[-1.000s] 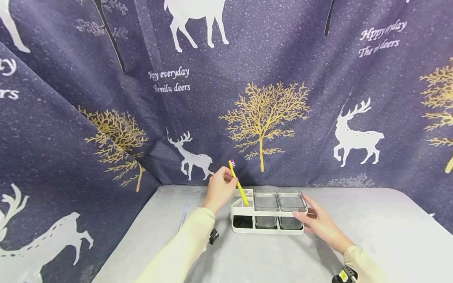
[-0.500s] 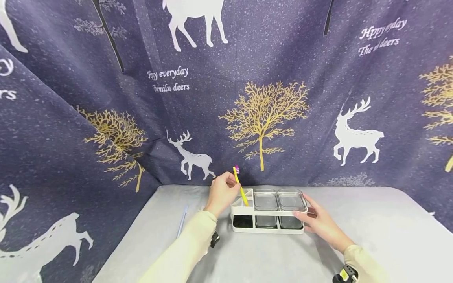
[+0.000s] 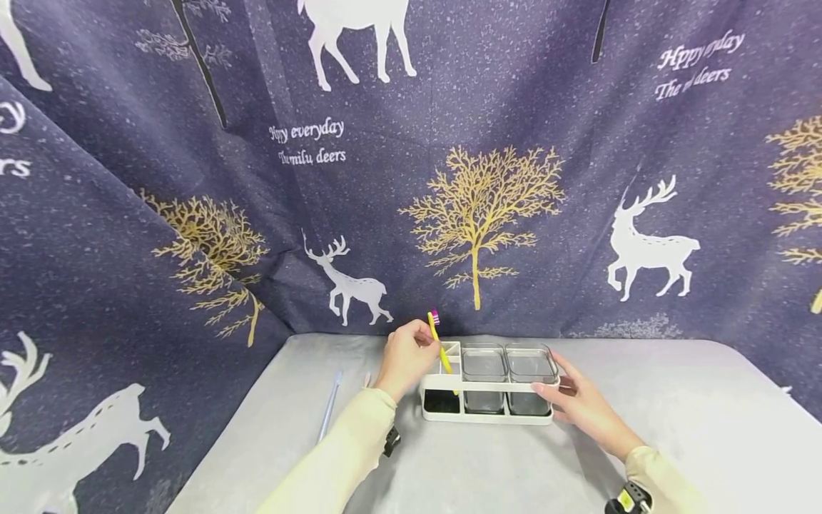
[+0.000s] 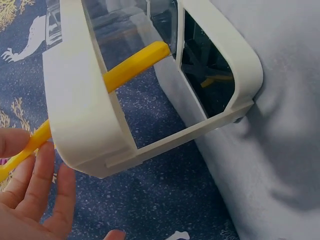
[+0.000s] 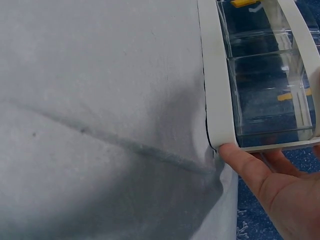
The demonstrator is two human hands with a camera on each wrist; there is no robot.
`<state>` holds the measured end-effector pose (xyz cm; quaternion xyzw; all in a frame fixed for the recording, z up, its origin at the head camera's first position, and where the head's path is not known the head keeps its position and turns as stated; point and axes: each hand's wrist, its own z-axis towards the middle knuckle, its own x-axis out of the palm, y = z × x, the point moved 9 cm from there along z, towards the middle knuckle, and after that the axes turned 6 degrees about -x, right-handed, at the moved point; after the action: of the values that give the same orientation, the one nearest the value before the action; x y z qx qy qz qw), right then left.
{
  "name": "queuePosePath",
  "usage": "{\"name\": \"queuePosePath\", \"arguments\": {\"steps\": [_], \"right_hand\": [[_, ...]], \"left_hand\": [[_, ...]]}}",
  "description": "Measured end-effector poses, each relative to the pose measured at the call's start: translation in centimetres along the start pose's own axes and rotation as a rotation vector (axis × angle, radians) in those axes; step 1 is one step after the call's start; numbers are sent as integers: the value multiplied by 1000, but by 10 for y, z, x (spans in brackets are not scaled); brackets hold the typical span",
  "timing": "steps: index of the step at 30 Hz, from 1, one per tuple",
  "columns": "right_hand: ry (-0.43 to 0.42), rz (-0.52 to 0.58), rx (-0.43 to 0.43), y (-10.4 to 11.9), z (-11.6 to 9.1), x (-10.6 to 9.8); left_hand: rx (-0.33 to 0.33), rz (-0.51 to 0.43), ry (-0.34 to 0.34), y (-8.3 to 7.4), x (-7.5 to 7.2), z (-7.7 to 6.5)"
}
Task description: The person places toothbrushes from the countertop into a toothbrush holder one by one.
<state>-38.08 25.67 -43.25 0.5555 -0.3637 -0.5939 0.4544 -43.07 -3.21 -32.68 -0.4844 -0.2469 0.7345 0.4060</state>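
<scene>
My left hand pinches a yellow toothbrush with purple-and-white bristles upward. The brush tilts through the upper opening at the left end of a white toothbrush holder. In the left wrist view, its handle end hangs inside the frame, above the dark base. My right hand grips the holder's right end, thumb at the front and fingers behind. Two clear cups sit side by side in the holder's middle and right places.
A pale blue toothbrush lies on the grey tabletop, left of my left sleeve. Near it, the tip of another slim light object shows past the sleeve. A dark deer-print curtain hangs behind the table.
My left hand has moved slightly right and down, lowering the yellow toothbrush further into the holder; its lower end now shows beneath the upper rail. The right hand stays put.
</scene>
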Motion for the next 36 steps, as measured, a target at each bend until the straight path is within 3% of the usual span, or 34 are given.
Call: {"name": "queuePosePath", "arguments": {"steps": [22,36], "right_hand": [[-29,8,-1,2,0,0],[-19,-10,3,1,-1,-1]], "left_hand": [[-32,6,34,12,12,-3],[-19,-16,24,15,14,-5]]}}
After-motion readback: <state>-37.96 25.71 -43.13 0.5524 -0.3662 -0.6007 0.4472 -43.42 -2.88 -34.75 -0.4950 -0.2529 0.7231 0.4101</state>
